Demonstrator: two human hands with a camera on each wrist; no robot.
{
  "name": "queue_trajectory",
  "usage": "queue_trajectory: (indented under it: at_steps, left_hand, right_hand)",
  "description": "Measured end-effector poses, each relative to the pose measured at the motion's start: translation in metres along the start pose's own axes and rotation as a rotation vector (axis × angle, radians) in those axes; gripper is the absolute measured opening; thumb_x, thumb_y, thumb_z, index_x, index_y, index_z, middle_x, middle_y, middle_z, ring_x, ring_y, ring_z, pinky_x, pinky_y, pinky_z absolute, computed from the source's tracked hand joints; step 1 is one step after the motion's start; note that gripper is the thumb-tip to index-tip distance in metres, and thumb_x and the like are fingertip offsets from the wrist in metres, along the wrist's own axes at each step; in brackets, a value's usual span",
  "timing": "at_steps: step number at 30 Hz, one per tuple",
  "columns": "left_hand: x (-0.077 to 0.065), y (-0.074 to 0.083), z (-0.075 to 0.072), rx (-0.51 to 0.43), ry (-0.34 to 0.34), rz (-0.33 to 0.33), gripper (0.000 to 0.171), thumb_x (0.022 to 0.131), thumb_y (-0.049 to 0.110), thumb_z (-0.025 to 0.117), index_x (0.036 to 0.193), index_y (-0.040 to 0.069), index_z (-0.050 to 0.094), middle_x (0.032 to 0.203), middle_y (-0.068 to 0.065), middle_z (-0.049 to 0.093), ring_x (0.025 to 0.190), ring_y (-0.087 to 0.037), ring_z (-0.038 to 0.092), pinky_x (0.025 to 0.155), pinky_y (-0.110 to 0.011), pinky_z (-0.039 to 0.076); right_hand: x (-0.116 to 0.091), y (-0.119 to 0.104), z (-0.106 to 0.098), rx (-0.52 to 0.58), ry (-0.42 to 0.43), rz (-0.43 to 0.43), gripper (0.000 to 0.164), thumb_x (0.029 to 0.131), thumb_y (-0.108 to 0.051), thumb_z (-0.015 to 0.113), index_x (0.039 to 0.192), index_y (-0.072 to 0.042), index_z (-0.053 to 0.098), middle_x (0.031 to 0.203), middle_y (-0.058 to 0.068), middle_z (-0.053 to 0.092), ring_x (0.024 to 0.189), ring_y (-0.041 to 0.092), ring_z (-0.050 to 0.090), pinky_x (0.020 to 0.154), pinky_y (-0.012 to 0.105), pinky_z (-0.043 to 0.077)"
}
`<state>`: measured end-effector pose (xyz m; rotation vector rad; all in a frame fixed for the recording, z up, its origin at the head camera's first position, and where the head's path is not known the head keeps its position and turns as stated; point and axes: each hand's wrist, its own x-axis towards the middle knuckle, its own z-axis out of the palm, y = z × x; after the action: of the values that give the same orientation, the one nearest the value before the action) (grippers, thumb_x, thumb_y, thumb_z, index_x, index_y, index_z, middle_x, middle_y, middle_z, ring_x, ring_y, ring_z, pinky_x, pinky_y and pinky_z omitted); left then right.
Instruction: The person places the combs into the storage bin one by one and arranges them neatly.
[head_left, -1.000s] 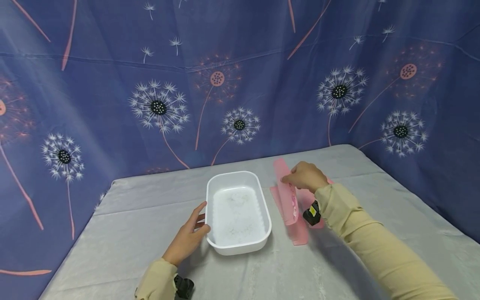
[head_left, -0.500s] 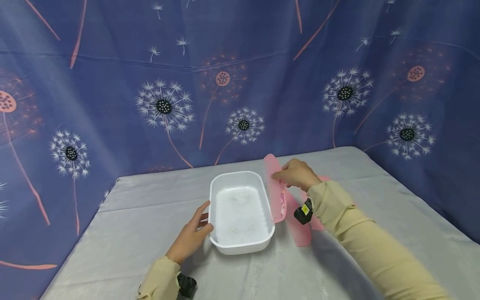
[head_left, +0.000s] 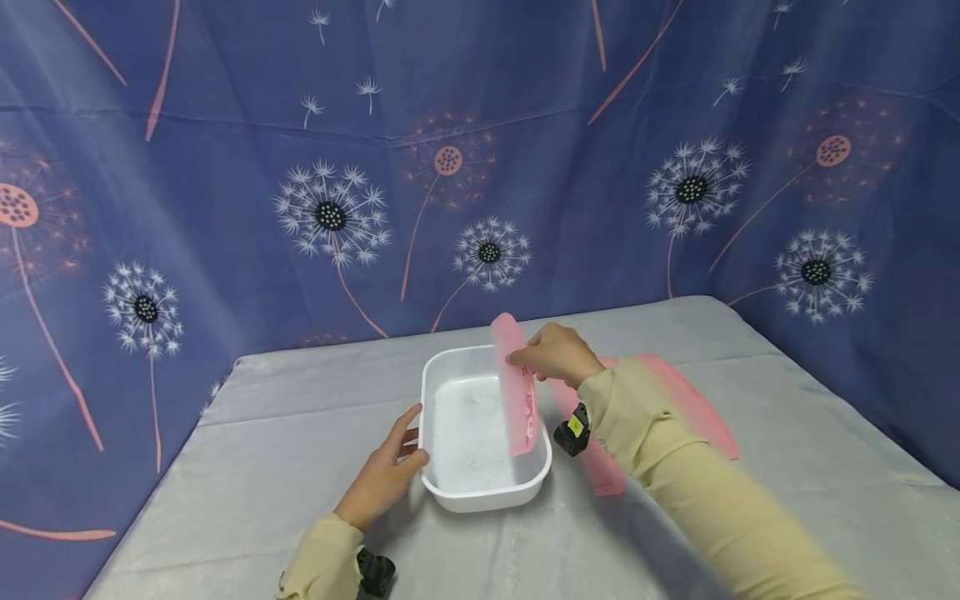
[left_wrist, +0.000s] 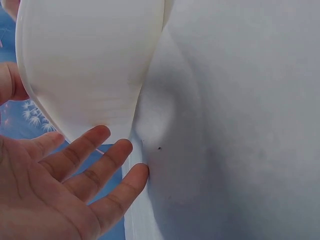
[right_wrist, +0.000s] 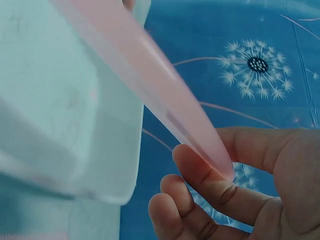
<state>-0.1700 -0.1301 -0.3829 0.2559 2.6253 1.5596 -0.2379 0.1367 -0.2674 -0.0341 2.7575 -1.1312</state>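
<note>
My right hand (head_left: 558,354) pinches a long, narrow pink translucent plastic piece (head_left: 516,392) by its upper part, between thumb and fingers. It has rounded ends and a printed pattern along one side, and stands tilted over the right side of a white rectangular basin (head_left: 483,502). In the right wrist view its rounded end (right_wrist: 200,125) lies between thumb and forefinger. My left hand (head_left: 382,475) rests at the basin's left side, fingertips at the rim. In the left wrist view its fingers (left_wrist: 75,155) are spread out along the basin's outer wall (left_wrist: 90,65).
A second long pink strip (head_left: 600,471) lies on the grey cloth to the right of the basin, partly behind my right wrist. Beyond the sleeve lies a wider pink piece (head_left: 697,404) with a rounded edge. A blue dandelion-print curtain (head_left: 487,167) hangs behind the table.
My right hand has carried the pink plastic piece left, from above the pink things on the cloth to over the basin. The left hand has stayed at the basin's side.
</note>
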Motion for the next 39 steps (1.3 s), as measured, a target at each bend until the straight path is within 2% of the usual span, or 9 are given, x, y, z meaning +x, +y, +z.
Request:
queue_trajectory:
  at_steps: [4, 8, 10, 12, 15, 21, 26, 32, 39]
  left_hand:
    - [0.000, -0.001, 0.001, 0.001, 0.001, 0.005, 0.070, 0.095, 0.012, 0.055, 0.160, 0.012, 0.031, 0.145, -0.025, 0.052, 0.129, -0.042, 0.054, 0.105, -0.063, 0.040]
    - [0.000, -0.002, 0.001, 0.009, 0.008, 0.021, 0.070, 0.094, 0.011, 0.056, 0.160, 0.010, 0.032, 0.143, -0.026, 0.054, 0.127, -0.042, 0.056, 0.105, -0.062, 0.041]
    - [0.000, -0.001, 0.001, 0.011, 0.011, 0.028, 0.070, 0.094, 0.011, 0.056, 0.159, 0.010, 0.032, 0.143, -0.026, 0.054, 0.126, -0.042, 0.056, 0.105, -0.062, 0.041]
    - [0.000, -0.001, 0.001, 0.010, 0.014, 0.033, 0.070, 0.094, 0.011, 0.056, 0.159, 0.010, 0.032, 0.142, -0.026, 0.054, 0.126, -0.042, 0.056, 0.104, -0.062, 0.041]
    - [0.000, 0.000, 0.001, 0.004, 0.013, 0.034, 0.070, 0.093, 0.012, 0.057, 0.159, 0.010, 0.033, 0.142, -0.026, 0.054, 0.126, -0.042, 0.056, 0.104, -0.062, 0.042]
    - [-0.001, 0.002, 0.001, -0.012, 0.014, 0.037, 0.070, 0.093, 0.011, 0.057, 0.159, 0.010, 0.033, 0.141, -0.025, 0.055, 0.125, -0.041, 0.057, 0.103, -0.061, 0.043]
    - [-0.001, 0.002, 0.000, -0.008, 0.016, 0.040, 0.070, 0.093, 0.011, 0.057, 0.159, 0.010, 0.033, 0.141, -0.025, 0.055, 0.125, -0.041, 0.057, 0.103, -0.061, 0.043]
    - [-0.001, 0.001, 0.000, -0.002, 0.009, 0.036, 0.069, 0.094, 0.013, 0.057, 0.159, 0.010, 0.032, 0.142, -0.025, 0.055, 0.127, -0.042, 0.056, 0.103, -0.062, 0.043]
    - [-0.001, 0.000, 0.000, -0.012, 0.014, 0.044, 0.069, 0.094, 0.012, 0.057, 0.159, 0.009, 0.033, 0.141, -0.025, 0.056, 0.125, -0.041, 0.057, 0.101, -0.061, 0.045]
  right_hand:
    - [0.002, -0.006, 0.009, 0.003, -0.011, 0.004, 0.032, 0.091, -0.031, 0.070, 0.066, -0.013, 0.066, 0.071, 0.002, 0.062, 0.077, 0.023, 0.060, 0.063, 0.034, 0.043]
    - [0.004, -0.010, 0.017, 0.007, -0.006, 0.015, 0.024, 0.090, -0.030, 0.071, 0.080, -0.008, 0.075, 0.075, 0.004, 0.064, 0.080, 0.025, 0.062, 0.061, 0.032, 0.041]
    - [0.005, -0.010, 0.021, 0.012, 0.001, 0.014, 0.024, 0.089, -0.029, 0.072, 0.089, -0.006, 0.078, 0.083, 0.005, 0.068, 0.080, 0.025, 0.064, 0.063, 0.033, 0.043]
    - [0.007, -0.011, 0.024, 0.016, 0.004, 0.017, 0.025, 0.089, -0.028, 0.072, 0.092, -0.004, 0.079, 0.089, 0.005, 0.070, 0.080, 0.025, 0.066, 0.067, 0.033, 0.045]
    - [0.009, -0.013, 0.029, 0.022, 0.003, 0.028, 0.024, 0.088, -0.028, 0.072, 0.089, -0.005, 0.077, 0.091, 0.005, 0.070, 0.079, 0.025, 0.067, 0.070, 0.035, 0.048]
    - [0.010, -0.018, 0.038, -0.001, -0.012, 0.043, 0.023, 0.088, -0.030, 0.072, 0.083, -0.008, 0.075, 0.085, 0.008, 0.070, 0.080, 0.025, 0.065, 0.062, 0.033, 0.044]
    - [0.012, -0.021, 0.044, -0.026, -0.020, 0.052, 0.024, 0.088, -0.031, 0.072, 0.076, -0.010, 0.071, 0.087, 0.011, 0.071, 0.075, 0.022, 0.063, 0.061, 0.033, 0.043]
    - [0.017, -0.021, 0.052, -0.062, -0.020, 0.065, 0.028, 0.087, -0.030, 0.071, 0.067, -0.013, 0.062, 0.075, 0.009, 0.067, 0.066, 0.021, 0.059, 0.054, 0.031, 0.039]
    - [0.018, -0.025, 0.061, -0.087, -0.034, 0.059, 0.025, 0.085, -0.027, 0.069, 0.067, -0.013, 0.057, 0.068, 0.006, 0.063, 0.058, 0.017, 0.056, 0.051, 0.027, 0.036]
